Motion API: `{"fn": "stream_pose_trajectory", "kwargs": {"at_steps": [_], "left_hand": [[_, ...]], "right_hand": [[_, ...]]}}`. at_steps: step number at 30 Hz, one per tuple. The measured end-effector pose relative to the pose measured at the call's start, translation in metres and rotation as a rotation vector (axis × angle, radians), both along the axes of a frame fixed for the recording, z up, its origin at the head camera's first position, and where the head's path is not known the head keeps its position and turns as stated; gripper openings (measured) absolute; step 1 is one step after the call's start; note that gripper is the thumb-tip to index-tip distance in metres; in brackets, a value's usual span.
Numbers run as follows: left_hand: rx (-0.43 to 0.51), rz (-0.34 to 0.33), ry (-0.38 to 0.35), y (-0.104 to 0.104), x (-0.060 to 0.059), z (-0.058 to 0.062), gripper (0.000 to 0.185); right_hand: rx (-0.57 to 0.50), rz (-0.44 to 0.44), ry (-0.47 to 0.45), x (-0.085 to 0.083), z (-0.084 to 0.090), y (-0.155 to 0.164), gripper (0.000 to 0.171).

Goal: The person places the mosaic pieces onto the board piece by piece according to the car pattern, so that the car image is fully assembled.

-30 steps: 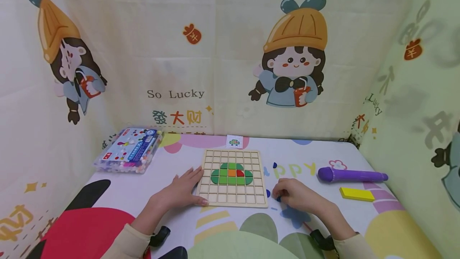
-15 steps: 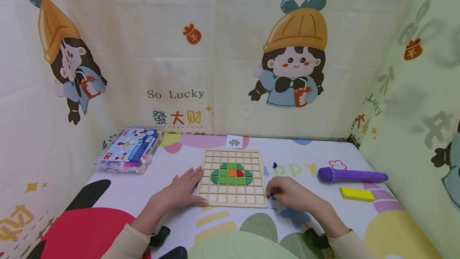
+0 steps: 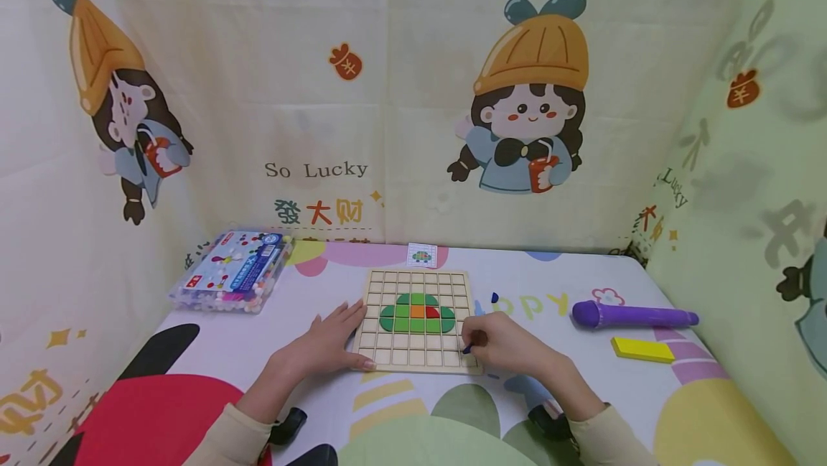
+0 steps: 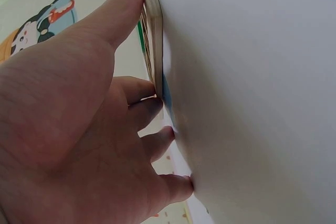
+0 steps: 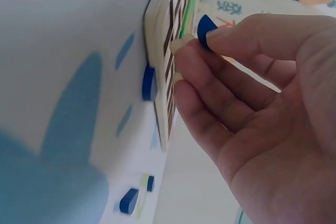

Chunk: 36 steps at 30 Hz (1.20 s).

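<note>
Two bare hands, no gloves, rings or watch showing. Left hand (image 3: 326,344) and right hand (image 3: 510,347) both come out of long sleeves — beige/cream fabric, plain, no print, cuffs ending at the wrists. Left sleeve (image 3: 226,441), right sleeve (image 3: 614,437). Under each wrist a black strap-mounted device: left wrist mount (image 3: 288,424), right wrist mount (image 3: 549,424) — dark, rounded, matte. Fingernails short, unpainted in the wrist views. Nothing else of the person in view.
</note>
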<state>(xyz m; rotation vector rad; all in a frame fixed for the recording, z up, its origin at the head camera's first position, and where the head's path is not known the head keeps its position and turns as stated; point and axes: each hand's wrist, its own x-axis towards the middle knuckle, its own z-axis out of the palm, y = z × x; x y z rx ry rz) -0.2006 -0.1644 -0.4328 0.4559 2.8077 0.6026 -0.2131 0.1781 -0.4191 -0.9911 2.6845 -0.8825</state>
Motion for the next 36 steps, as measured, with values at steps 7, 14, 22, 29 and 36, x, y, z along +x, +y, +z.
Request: {"fn": "stream_pose_trajectory", "kwargs": {"at_steps": [7,14,22,29,36], "left_hand": [[0.005,0.000,0.002,0.000,0.001,0.001,0.109],[0.009,-0.001,-0.006,0.000,0.001,0.002,0.108],[0.021,-0.006,-0.003,0.001,0.003,0.003,0.107],[0.013,-0.002,-0.002,0.001,0.000,0.000,0.108],[0.011,0.000,-0.007,0.000,0.000,-0.001,0.108]], "right_hand": [[-0.036,-0.003,0.032,-0.004,-0.002,-0.017,0.023],[-0.044,-0.051,0.081,-0.009,-0.012,-0.034,0.016],[-0.022,-0.094,0.039,-0.011,-0.013,-0.048,0.013],[0.040,-0.126,0.051,-0.011,-0.014,-0.053,0.010],[0.058,-0.108,0.093,-0.008,-0.013,-0.057,0.007]]}}
